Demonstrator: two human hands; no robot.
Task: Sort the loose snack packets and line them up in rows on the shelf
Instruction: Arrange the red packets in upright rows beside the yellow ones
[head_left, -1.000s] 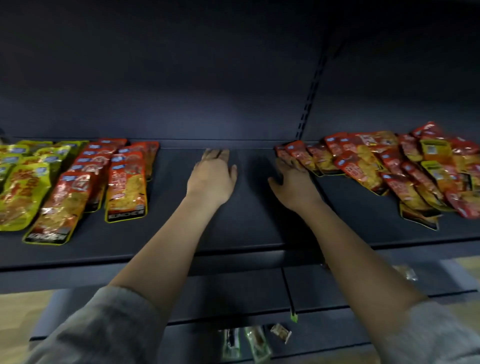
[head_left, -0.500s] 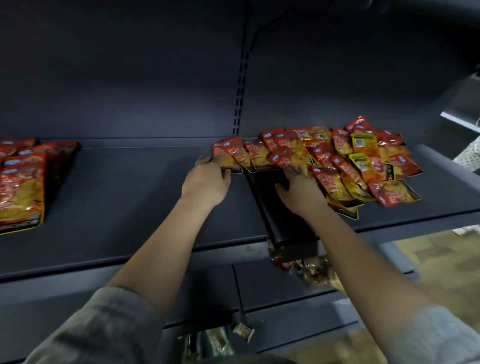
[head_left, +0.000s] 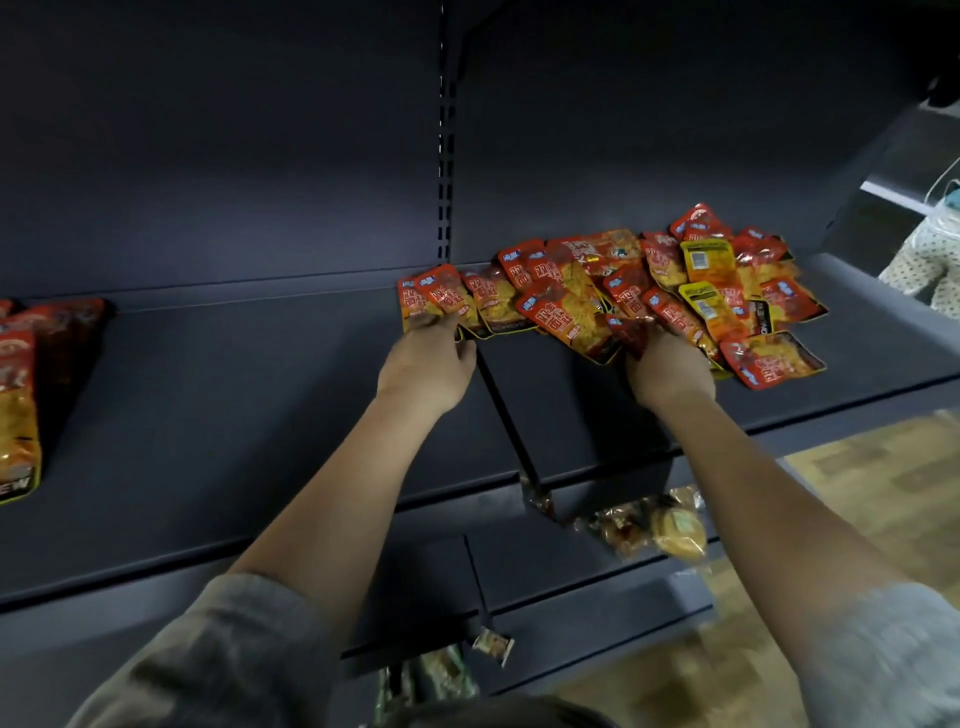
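A loose pile of red and orange snack packets (head_left: 675, 291), with a few yellow ones among them, lies on the dark shelf (head_left: 234, 415) right of the upright. My left hand (head_left: 428, 364) grips the leftmost red packet (head_left: 441, 299) at its lower edge. At the pile's front edge, my right hand (head_left: 670, 369) has its fingers curled on a red packet (head_left: 631, 330). A row of lined-up red packets (head_left: 21, 395) shows at the far left edge of the shelf.
A shelf joint (head_left: 506, 415) runs toward me between my hands. Below, a lower shelf (head_left: 571, 571) holds clear-wrapped snacks (head_left: 654, 530) and a small packet (head_left: 493, 644). Wooden floor (head_left: 857, 493) lies at the right. A spotted cloth (head_left: 924, 260) is at the far right.
The view has swung right, so the sorted rows slid out at the left. Both hands moved from the bare shelf to the loose pile and now hold packets at its front edge.
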